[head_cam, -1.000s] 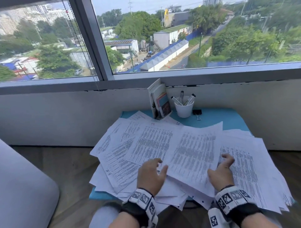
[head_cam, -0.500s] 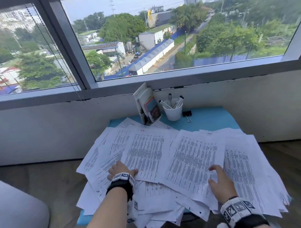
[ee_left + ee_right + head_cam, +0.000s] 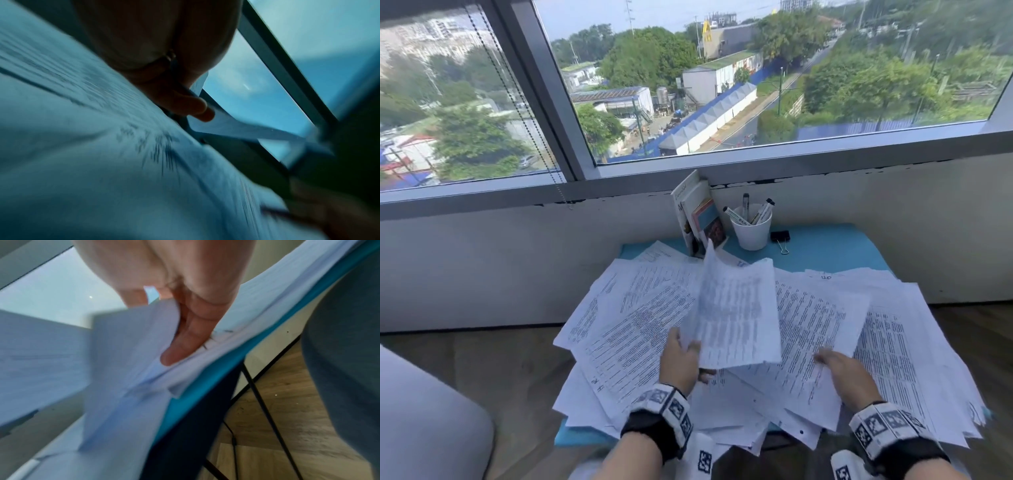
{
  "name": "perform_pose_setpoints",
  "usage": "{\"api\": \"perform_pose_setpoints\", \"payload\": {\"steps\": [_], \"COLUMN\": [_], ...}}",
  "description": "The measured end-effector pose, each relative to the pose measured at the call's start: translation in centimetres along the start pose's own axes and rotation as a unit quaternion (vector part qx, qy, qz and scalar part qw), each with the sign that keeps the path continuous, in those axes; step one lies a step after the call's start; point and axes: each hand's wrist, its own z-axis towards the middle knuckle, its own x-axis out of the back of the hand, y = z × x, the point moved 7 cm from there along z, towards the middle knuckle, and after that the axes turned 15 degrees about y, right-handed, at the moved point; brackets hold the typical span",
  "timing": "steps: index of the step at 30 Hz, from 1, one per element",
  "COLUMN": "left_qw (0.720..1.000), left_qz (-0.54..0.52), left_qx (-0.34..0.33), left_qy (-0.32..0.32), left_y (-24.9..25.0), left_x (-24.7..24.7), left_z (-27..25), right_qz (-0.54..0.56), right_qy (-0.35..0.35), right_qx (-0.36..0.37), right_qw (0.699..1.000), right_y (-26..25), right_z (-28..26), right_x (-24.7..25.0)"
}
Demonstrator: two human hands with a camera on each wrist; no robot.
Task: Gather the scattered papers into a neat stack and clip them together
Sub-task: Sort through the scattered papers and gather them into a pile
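Note:
Several printed papers [image 3: 640,329] lie scattered and overlapping across a small blue table [image 3: 825,246]. My left hand [image 3: 681,359] pinches the lower left corner of one sheet [image 3: 736,315] and holds it raised and curved above the pile, thumb on top. The left wrist view, blurred, shows my left hand's fingers [image 3: 185,104] closed on that sheet's edge. My right hand [image 3: 839,371] is at the near right of the pile. Its fingers [image 3: 185,331] slip under the edge of another sheet [image 3: 127,340], with the thumb above. A black binder clip [image 3: 780,236] lies at the table's back.
A white cup of markers [image 3: 751,229] and some upright booklets [image 3: 702,219] stand at the back, against the wall under the window. Papers overhang the table's front and right edges. A grey cushioned seat [image 3: 421,411] sits at the left; wooden floor lies around.
My left hand left the papers at the left, where it lay flat, and now lifts a sheet at the middle. My right hand has taken hold of a sheet's edge.

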Motion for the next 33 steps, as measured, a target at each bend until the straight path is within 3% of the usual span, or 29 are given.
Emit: {"api": "perform_pose_setpoints", "payload": {"steps": [3, 6, 8, 11, 13, 15, 18, 23, 26, 29, 31, 33], "left_qw": [0.99, 0.979, 0.967, 0.924, 0.887, 0.865, 0.859, 0.799, 0.822, 0.86, 0.866, 0.869], "left_qz": [0.069, 0.127, 0.203, 0.326, 0.414, 0.474, 0.484, 0.548, 0.508, 0.41, 0.358, 0.324], "left_qx": [-0.011, -0.038, -0.1, -0.196, -0.194, -0.161, -0.16, -0.246, -0.253, -0.286, -0.34, -0.372], "left_qy": [-0.122, -0.157, -0.117, 0.025, 0.062, 0.029, -0.045, -0.019, 0.047, 0.103, 0.081, 0.036], "left_y": [-1.6, -2.2, -1.8, -0.8, -1.5, -3.2, -4.5, -2.4, -0.4, 2.9, 5.1, 6.4], "left_x": [-4.0, -5.4, -4.6, -0.5, 2.6, 4.5, 4.9, 4.4, 4.9, 4.4, 1.8, -1.6], "left_z": [-3.7, -5.1, -4.7, -1.9, 0.5, 2.3, 3.3, 2.4, 2.4, 1.3, -0.8, -3.5], "right_qz": [0.1, 0.067, 0.007, -0.048, -0.041, -0.024, -0.005, -0.001, 0.004, -0.023, -0.023, 0.034], "right_qy": [-0.039, -0.056, -0.036, -0.01, -0.004, 0.004, 0.024, 0.03, 0.054, 0.093, 0.082, 0.048], "right_qx": [-0.064, -0.035, -0.006, 0.02, 0.017, 0.012, 0.006, 0.016, 0.044, 0.132, 0.194, 0.181], "right_qw": [0.992, 0.996, 0.999, 0.999, 0.999, 1.0, 1.0, 0.999, 0.998, 0.987, 0.977, 0.982], "right_y": [-0.1, -1.1, -0.9, -0.4, -0.5, -0.4, -0.4, -0.1, -0.8, -2.4, -3.7, -4.2], "right_z": [0.1, -0.8, -1.0, -1.1, -1.3, -1.0, -0.7, -0.9, -1.2, -2.0, -2.7, -3.0], "right_x": [-0.5, -0.5, -0.4, -0.3, -0.3, -0.1, 0.1, 0.0, 0.7, 1.4, 0.9, 0.1]}}
